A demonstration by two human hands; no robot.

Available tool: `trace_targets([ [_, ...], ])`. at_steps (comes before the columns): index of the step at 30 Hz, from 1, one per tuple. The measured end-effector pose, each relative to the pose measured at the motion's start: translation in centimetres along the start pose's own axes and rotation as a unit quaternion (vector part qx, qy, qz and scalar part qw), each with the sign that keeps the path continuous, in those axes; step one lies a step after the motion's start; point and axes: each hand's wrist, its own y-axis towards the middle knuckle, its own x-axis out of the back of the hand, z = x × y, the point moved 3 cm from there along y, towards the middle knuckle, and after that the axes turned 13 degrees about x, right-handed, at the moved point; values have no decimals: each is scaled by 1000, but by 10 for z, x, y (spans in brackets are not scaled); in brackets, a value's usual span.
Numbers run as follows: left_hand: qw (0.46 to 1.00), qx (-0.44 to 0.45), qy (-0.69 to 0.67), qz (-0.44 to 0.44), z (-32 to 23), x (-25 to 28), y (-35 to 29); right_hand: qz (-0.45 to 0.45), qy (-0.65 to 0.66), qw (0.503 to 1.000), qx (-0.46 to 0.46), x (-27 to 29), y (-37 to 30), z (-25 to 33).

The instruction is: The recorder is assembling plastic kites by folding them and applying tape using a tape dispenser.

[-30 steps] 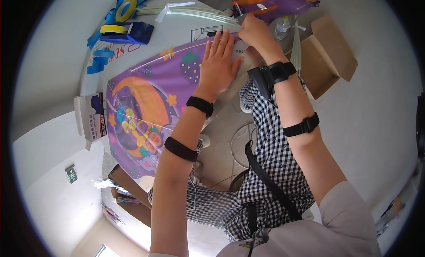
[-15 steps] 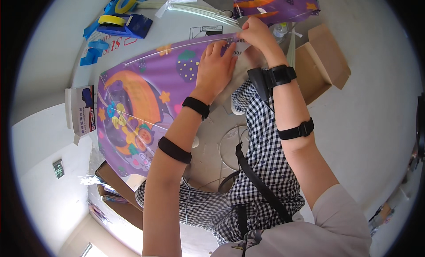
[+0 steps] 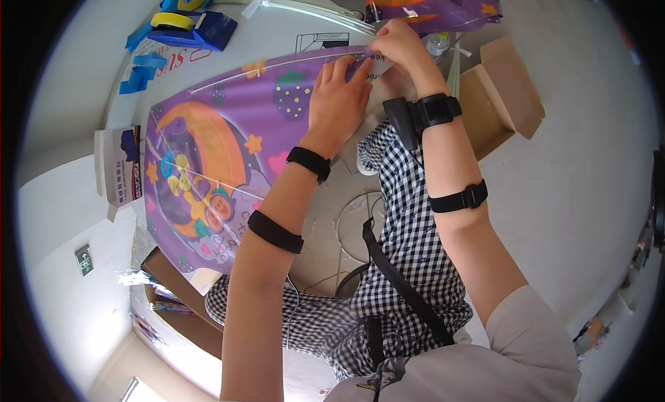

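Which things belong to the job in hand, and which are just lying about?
In use:
purple sheet, left hand resting on it, right hand apparently pinching its corner

Seemingly lying about:
tape dispenser
rods
bottle
brown box at right

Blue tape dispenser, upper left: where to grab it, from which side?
I'd take the dispenser by the right end of its blue body, coming from above and the right. The yellow roll sits toward its left end and blue strips lie off that side, so the right end looks the clearer hold. Can't make out the cutter; watch the edges.
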Motion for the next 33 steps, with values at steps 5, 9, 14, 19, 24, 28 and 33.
trace_targets([
  [5, 1000, 19, -16, 12, 2, -2, -2, 17, -36, 999, -10, 3, 0, -2],
  [9, 1000, 23, -11, 18, 2, -1, 0, 19, -51, 998, -10, 3, -1, -1],
  [14, 1000, 14, 0, -5, -1, -2, 3, 15, -63, 998, -11, 2, -1, 2],
  [19, 1000, 9, 12, -19, -2, -4, 5, 15, -65, 998, -10, 0, 2, 0],
  [24, 999, -5, 30, -31, -1, -5, 5, 7, -43, 999, -7, -4, 7, -4],
  [28, 999, 0, 32, -31, -1, -7, 5, 9, -50, 999, -13, -2, 5, -2],
  [33, 999, 17, -6, -39, -4, -2, 5, 44, 14, 999, -18, 3, 1, 2],
])
